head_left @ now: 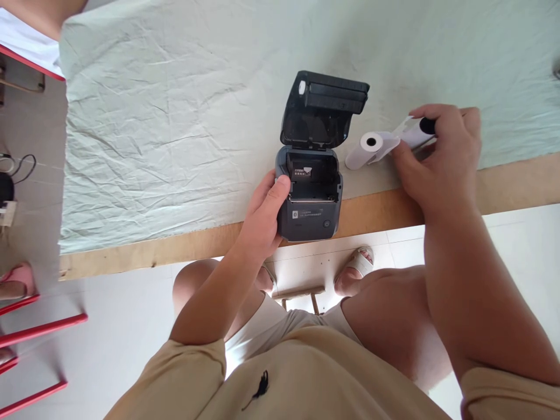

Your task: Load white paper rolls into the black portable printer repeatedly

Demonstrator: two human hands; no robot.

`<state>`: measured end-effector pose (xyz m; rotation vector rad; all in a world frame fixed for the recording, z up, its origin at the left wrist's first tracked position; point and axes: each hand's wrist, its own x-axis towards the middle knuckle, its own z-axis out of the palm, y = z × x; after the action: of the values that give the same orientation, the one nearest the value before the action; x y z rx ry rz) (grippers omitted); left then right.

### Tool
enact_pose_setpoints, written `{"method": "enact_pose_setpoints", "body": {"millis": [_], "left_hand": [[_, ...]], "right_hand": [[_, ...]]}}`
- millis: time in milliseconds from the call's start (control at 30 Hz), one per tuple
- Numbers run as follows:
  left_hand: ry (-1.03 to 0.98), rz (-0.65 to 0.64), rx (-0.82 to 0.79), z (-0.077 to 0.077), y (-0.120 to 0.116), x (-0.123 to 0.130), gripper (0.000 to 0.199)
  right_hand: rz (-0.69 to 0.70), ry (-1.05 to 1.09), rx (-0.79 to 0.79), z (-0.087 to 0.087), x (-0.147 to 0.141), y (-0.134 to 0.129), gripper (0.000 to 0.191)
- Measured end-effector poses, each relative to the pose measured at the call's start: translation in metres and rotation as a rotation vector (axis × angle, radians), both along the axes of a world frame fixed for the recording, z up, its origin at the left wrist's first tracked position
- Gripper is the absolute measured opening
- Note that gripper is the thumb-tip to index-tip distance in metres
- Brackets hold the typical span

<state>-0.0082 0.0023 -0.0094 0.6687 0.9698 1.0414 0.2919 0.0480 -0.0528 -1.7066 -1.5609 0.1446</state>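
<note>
Near the table's front edge, a dark portable printer [310,221] has its lid raised and its inner compartment exposed. My left hand [268,213] is closed around the printer's left side, thumb on top. Just right of the printer stands a white paper roll [362,153] with a dark core hole. A loose strip of paper runs from it towards my right hand [441,146]. The fingers of my right hand are closed on a second white roll [413,135] with a black end, which they partly cover.
A wrinkled pale green cloth [166,116] covers the table, leaving its wooden edge [184,245] bare. Part of another person [39,14] shows at the upper left. Red metal legs [44,329] stand at the lower left.
</note>
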Motion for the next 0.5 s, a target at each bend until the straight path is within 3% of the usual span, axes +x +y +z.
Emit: {"method": "enact_pose_setpoints", "body": {"millis": [167, 333, 400, 500], "left_hand": [[-0.003, 0.009, -0.014, 0.002, -0.001, 0.001, 0.045], [-0.011, 0.007, -0.011, 0.002, 0.0, 0.001, 0.046], [-0.012, 0.018, -0.023, 0.003, 0.0, 0.002, 0.044], [0.003, 0.019, -0.043, 0.005, 0.0, 0.003, 0.044]], "right_hand": [[0.011, 0.026, 0.024, -0.007, 0.002, 0.0, 0.078], [-0.084, -0.027, 0.031, -0.014, 0.007, 0.01, 0.062], [-0.077, 0.0, 0.14, -0.002, 0.005, 0.009, 0.063], [0.045, 0.152, 0.318, 0.034, -0.017, -0.007, 0.078]]}}
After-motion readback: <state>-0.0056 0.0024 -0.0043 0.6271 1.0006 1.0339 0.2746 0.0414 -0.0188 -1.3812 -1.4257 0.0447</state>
